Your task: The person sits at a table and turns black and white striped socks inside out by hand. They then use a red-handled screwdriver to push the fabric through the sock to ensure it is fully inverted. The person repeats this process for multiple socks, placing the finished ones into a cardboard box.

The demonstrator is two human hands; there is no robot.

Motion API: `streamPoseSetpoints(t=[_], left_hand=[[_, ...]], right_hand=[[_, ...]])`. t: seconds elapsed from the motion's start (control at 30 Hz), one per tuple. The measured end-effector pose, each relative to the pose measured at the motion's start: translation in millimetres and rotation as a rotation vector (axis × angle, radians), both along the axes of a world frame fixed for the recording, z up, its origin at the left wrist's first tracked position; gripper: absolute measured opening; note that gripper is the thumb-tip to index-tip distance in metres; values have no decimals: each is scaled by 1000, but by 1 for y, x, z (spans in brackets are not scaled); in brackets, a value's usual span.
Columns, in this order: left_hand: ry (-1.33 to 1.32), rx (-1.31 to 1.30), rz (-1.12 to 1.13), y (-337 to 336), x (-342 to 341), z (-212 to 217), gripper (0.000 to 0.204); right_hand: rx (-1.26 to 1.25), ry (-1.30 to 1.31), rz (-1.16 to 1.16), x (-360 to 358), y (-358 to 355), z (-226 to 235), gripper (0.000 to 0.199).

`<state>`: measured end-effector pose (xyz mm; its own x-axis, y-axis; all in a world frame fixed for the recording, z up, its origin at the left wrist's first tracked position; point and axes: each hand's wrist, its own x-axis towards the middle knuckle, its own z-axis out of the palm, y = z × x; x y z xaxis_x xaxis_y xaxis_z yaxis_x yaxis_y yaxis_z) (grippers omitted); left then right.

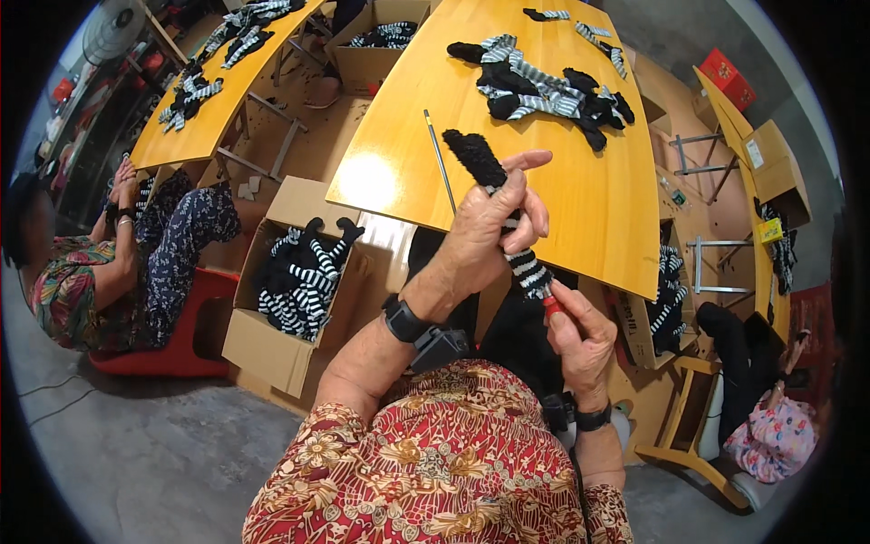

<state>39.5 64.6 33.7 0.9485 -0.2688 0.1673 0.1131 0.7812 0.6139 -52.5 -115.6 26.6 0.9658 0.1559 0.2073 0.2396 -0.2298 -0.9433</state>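
Observation:
My left hand (494, 218) is closed around a fuzzy striped fabric tube (524, 263), black and white with a long black end (474, 156) sticking out above the fist. The index finger points off to the right. At the tube's lower end, my right hand (584, 335) pinches a small red piece (551, 306) between thumb and fingers, right against the fabric. Most of that red piece is hidden in the fingers. Both hands are held in front of the near edge of a yellow wooden table (390, 145).
On the table lie a thin rod (439, 159) and a heap of striped tubes (544, 86). A cardboard box (272, 358) of striped pieces stands at left, another box (634, 322) at right. Co-workers sit on both sides, one near a red chair (186, 335).

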Motion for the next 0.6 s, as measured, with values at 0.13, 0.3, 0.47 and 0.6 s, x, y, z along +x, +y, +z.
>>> streamPoseSetpoints(t=[0.13,0.3,0.47,0.6], left_hand=[[34,80,50,-10,-5,-6,49],[14,87,63,-12,-3,-3,52],[-4,157,56,-7,-3,-7,52],[73,-15,266,11,0,-2,42]], right_hand=[[-146,-293,-75,-2,16,-11,35],[-198,-395,-104,3,23,-10,37],[-394,-644,-171,6,36,-23,42],[-459,-689,-112,6,23,-24,46]])
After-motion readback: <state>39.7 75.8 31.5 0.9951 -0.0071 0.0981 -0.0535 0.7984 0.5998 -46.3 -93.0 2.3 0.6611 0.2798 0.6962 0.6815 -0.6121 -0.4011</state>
